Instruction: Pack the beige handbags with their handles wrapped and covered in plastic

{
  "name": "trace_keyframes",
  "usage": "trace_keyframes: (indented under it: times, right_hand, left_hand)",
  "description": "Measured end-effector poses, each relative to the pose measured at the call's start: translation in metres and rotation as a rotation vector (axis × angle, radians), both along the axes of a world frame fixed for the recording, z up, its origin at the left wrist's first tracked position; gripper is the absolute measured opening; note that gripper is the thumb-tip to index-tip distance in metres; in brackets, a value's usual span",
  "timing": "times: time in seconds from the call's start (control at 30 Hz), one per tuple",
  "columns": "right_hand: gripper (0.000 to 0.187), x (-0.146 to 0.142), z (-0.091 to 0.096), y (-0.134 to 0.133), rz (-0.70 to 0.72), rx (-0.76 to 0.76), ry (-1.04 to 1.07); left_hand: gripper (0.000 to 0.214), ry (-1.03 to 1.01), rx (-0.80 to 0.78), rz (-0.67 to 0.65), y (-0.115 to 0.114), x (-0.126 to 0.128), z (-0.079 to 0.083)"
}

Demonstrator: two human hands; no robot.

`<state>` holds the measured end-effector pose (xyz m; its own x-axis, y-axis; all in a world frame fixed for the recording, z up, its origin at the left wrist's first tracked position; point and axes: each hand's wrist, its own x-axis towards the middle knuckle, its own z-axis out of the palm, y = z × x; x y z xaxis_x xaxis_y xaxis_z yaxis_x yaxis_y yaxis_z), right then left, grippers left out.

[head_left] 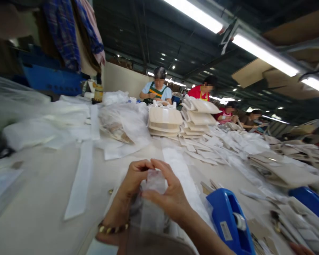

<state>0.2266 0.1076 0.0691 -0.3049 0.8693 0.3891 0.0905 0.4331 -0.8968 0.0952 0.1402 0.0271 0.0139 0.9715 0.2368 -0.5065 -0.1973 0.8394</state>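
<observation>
My left hand (137, 176) and my right hand (172, 189) are raised close in front of me, their fingertips almost meeting. Between them is a thin, translucent whitish sheet (156, 180), perhaps plastic or tissue; blur hides its exact kind. The fingers of both hands are curled and closed on its edges. Below the hands, the sheet's lower part hangs over something brownish near my lap. A gold-toned bracelet circles my left wrist. A blue tape dispenser (223, 216) stands on the table to the right of my right forearm.
A long white strip (79, 180) lies on the table (48, 198) at left. Ahead are stacked beige bags (165, 118), crumpled clear plastic (119, 124) and scattered white sheets (204, 152). Another blue dispenser (311, 203) is at right. Several co-workers sit farther back.
</observation>
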Motion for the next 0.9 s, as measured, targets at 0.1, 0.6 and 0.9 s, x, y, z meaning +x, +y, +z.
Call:
trace_keyframes:
  times: [0.1,0.6,0.9]
  right_hand:
    - [0.040,0.012,-0.005,0.001,0.015,-0.122,0.034]
    - [0.036,0.009,-0.005,-0.028,-0.079,0.512,-0.353]
    - [0.031,0.017,-0.102,-0.099,0.017,1.076,-0.710]
  left_hand:
    - [0.016,-0.025,-0.051,0.072,0.002,0.000,-0.001]
    - [0.023,-0.231,-0.011,0.192,0.004,-0.009,0.003]
    - [0.021,-0.336,-0.056,0.328,0.012,-0.008,-0.001]
